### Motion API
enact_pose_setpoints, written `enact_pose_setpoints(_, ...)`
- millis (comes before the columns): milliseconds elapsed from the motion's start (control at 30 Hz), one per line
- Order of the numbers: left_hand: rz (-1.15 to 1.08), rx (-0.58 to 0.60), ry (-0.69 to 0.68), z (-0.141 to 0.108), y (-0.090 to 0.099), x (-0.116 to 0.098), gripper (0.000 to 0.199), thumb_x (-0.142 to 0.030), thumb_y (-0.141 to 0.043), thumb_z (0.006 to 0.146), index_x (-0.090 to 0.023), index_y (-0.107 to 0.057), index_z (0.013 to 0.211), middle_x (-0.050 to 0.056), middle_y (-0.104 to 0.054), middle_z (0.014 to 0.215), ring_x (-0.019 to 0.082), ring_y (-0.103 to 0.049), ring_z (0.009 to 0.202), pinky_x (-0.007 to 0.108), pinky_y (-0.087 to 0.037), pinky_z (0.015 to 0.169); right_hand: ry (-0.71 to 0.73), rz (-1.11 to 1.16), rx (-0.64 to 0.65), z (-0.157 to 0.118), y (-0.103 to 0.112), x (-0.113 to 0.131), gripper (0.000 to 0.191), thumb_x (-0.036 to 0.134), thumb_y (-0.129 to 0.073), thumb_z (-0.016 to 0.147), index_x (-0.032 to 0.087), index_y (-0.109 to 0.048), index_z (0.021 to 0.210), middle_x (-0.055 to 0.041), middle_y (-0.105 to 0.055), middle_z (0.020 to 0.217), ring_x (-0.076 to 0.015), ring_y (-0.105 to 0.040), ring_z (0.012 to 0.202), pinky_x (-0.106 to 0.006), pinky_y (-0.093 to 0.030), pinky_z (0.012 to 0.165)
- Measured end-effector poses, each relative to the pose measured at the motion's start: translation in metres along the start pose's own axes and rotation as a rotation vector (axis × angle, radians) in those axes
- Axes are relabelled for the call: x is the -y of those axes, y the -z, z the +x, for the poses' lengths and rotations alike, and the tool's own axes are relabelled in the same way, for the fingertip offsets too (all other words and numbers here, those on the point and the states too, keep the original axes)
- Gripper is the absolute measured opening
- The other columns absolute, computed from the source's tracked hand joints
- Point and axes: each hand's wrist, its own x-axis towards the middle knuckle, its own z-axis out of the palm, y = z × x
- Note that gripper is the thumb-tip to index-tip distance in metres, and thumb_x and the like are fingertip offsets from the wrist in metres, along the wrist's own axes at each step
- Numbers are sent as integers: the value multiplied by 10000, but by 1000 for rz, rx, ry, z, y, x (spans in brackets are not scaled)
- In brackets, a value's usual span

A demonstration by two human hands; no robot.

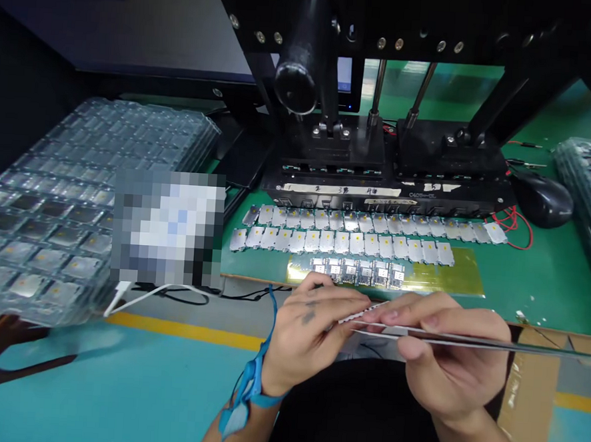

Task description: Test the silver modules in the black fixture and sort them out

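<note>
At the table's front edge my left hand [314, 322], with a blue wrist strap [249, 391], pinches a thin white-edged strip [360, 314]; its face is hidden. My right hand [452, 354] is closed on tweezers [532, 349], whose long metal body points out to the right while the tip end meets the strip between my hands. Just beyond my fingers, several small circuit boards [365, 273] lie in a row on a yellowish film [445, 273]. Behind them run two rows of silver shielded modules [341, 242], many marked with a yellow dot.
A black test fixture [337, 187] with levers stands behind the rows. Stacked clear trays [69, 234] of modules fill the left, near a blurred-out item [169, 227] and a white cable [145, 295]. A mouse [544, 199], red wires [520, 231] and more trays [587, 192] are right.
</note>
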Motion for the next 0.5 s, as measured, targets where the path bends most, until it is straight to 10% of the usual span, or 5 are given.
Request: enact_pose_setpoints(500,-55,11,31,-2,-2,-10,115,-168,-637,946,-174,-664,1057,12,-773,933,127,-742,850,308,-518,762,19,9,-12,-2,3,4,338,52,-693,878,178,-625,1184,-51,-700,986,-228,-732,917,-355,-691,703)
